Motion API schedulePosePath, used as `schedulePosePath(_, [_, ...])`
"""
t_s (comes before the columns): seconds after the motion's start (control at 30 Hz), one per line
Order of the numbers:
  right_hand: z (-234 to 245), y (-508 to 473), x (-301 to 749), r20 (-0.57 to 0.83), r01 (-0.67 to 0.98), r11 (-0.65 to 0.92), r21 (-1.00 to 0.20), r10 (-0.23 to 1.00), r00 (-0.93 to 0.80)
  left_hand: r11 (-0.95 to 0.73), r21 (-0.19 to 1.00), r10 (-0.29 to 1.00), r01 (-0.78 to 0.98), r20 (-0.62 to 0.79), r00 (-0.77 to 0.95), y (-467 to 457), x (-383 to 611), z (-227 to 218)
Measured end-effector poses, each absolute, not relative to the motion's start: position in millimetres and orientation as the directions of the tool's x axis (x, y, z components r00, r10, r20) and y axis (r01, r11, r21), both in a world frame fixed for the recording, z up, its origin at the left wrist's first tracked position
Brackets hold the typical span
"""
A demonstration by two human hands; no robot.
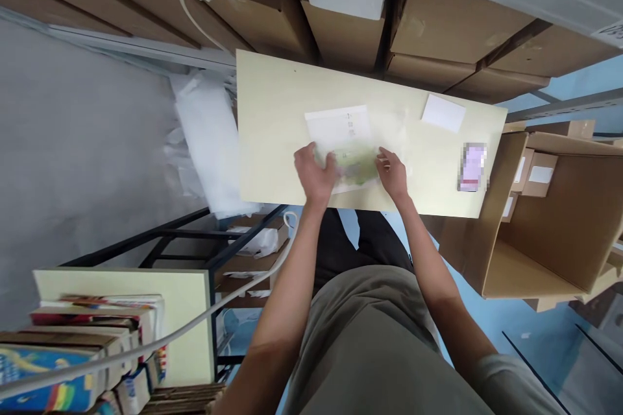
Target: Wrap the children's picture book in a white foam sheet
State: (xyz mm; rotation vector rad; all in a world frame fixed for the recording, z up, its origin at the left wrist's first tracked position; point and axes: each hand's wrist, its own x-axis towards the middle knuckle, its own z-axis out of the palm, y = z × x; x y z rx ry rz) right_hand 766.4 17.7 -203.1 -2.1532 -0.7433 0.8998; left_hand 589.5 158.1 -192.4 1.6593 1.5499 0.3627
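Observation:
A thin book [338, 126] with a white and green cover lies on the cream tabletop [272, 136] in front of me. What looks like a clear plastic sleeve [393, 133] spreads around its right side. At the book's lower left edge is my left hand [315, 172], thumb over the cover and fingers curled at the side. My right hand [392, 174] pinches at the right edge, fingers bent. Both hands and the green part of the cover are slightly blurred, so whether the fingers grip book or sleeve is hard to separate.
A white card [443, 113] and a pixelated purple item [472, 167] lie to the right. An open cardboard box [549, 220] stands beyond the table's right end. Cardboard cartons [345, 35] line the back. White plastic wrap [204, 136] is at left, above stacked books [97, 343].

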Motion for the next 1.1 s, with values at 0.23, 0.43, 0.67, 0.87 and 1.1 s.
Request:
schedulePosePath(0.23, [-216, 27, 741, -0.339, 0.341, -0.610, -0.715, 0.729, 0.594, 0.467, 0.656, 0.815, 0.593, -0.579, -0.001, 175, 558, -189])
schedulePosePath(0.43, [-214, 43, 700, -0.410, 0.424, -0.611, -0.669, 0.778, 0.475, 0.311, 0.708, 0.898, 0.634, -0.438, 0.049, 184, 547, -135])
schedulePosePath(0.67, [-190, 43, 723, -0.516, 0.390, -0.634, -0.668, 0.772, 0.371, -0.079, 0.783, 0.921, 0.617, -0.179, 0.345, 137, 603, -87])
schedulePosePath(0.87, [-165, 6, 774, -0.405, -0.024, -0.496, -0.868, 0.679, 0.613, -0.144, 0.813, 0.818, 0.564, -0.224, 0.531, 94, 668, -129])
schedulePosePath(1.1, [-163, -18, 796, -0.412, 0.004, -0.544, -0.839, 0.640, 0.649, -0.206, 0.788, 0.764, 0.580, -0.240, 0.598, 100, 671, -175])
